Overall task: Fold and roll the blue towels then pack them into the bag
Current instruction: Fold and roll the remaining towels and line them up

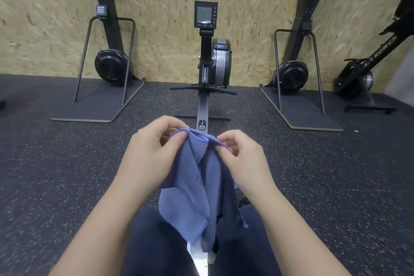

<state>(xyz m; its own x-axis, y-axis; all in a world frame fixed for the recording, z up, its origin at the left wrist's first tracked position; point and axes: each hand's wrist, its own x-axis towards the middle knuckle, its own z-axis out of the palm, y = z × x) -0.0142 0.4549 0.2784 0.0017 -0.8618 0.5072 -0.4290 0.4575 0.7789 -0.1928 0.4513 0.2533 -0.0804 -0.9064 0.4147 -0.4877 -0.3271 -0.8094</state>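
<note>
A person seated astride a rowing machine (209,60) holds one blue towel (195,186) up by its top edge, the left hand (152,152) and right hand (242,159) each pinching the cloth between thumb and fingers, the rest hanging crumpled over the rail (202,105) between the knees. Two ski-trainer machines, one at left (107,51) and one at right (295,58), stand on the speckled rubber floor (67,163) against a chipboard wall (161,6); a second rower (369,69) leans upright at far right.

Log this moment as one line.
stage: unfolding | left hand: pinches blue towel top edge | right hand: pinches same edge | towel: hanging | bag: unseen
</note>
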